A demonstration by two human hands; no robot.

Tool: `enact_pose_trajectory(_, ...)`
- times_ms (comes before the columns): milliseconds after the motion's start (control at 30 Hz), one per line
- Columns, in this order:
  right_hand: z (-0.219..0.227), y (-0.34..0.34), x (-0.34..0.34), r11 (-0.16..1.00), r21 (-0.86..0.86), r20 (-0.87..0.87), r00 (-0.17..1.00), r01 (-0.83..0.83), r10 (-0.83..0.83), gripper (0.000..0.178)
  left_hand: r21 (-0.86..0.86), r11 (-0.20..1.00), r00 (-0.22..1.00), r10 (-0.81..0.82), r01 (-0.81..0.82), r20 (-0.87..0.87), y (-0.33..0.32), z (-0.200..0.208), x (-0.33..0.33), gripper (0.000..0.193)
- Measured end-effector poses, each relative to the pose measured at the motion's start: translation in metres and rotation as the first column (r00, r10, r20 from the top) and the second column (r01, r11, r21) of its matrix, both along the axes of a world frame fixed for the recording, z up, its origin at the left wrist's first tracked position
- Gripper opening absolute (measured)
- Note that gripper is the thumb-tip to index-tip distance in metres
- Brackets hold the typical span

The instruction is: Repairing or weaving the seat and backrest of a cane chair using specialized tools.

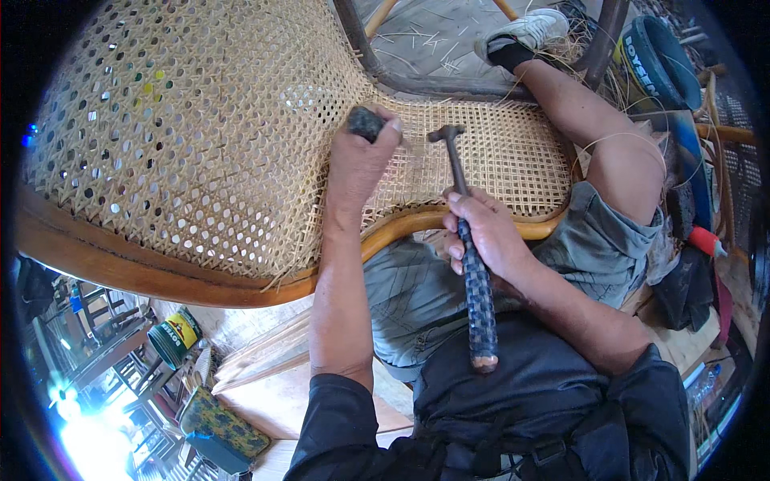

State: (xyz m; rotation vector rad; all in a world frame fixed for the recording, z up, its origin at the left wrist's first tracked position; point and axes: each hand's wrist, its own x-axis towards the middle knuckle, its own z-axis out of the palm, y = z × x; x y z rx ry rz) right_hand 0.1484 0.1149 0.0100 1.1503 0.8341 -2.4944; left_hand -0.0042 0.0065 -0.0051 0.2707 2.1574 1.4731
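My left hand (359, 156) is closed around a short dark tool (366, 123), its tip pressed against the woven cane seat (497, 152) near the back corner. A small hammer (473, 256) with a dark wrapped handle is gripped in my right hand (485, 232); its metal head (446, 133) hovers just right of the dark tool, over the cane. The chair's woven cane back (192, 136) fills the upper left, edged by a curved wooden frame (160, 276). My right knee and shin (597, 136) lie along the seat's right side.
A green tin (176, 337) and a flat patterned tin (220, 429) sit at lower left. A round green container (654, 60) stands at upper right, with a red-handled tool (706, 240) at the right. Loose cane strands litter the floor beyond my white shoe (529, 28).
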Motion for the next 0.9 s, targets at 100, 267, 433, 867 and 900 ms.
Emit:
enact_pose_trajectory(100,-0.002,0.009,-0.004,0.999,0.015,0.029,0.999,0.03,-0.03,0.016,0.129,0.988,0.992,0.102,-0.091,-0.077,0.002,-0.008,-0.007,0.012)
enact_pose_trajectory(267,-0.007,0.011,-0.001,0.998,0.031,0.052,0.997,0.047,-0.049,0.019,0.16,0.985,0.998,0.062,-0.066,0.028,0.007,-0.022,-0.01,0.013)
enact_pose_trajectory(433,-0.013,0.012,-0.002,0.998,0.037,0.039,0.998,0.056,-0.057,0.019,0.124,0.992,0.999,0.018,-0.011,-0.051,0.012,-0.037,-0.014,0.013)
enact_pose_trajectory(867,-0.003,0.024,0.007,0.99,0.098,0.009,0.995,0.101,-0.102,0.019,0.135,0.967,0.975,0.221,-0.216,-0.027,0.006,-0.009,-0.013,0.017)
enact_pose_trajectory(900,-0.001,0.027,0.01,0.989,0.106,-0.011,0.995,0.1,-0.099,0.018,0.201,0.953,0.971,0.239,-0.228,-0.032,0.007,-0.001,-0.009,0.017)
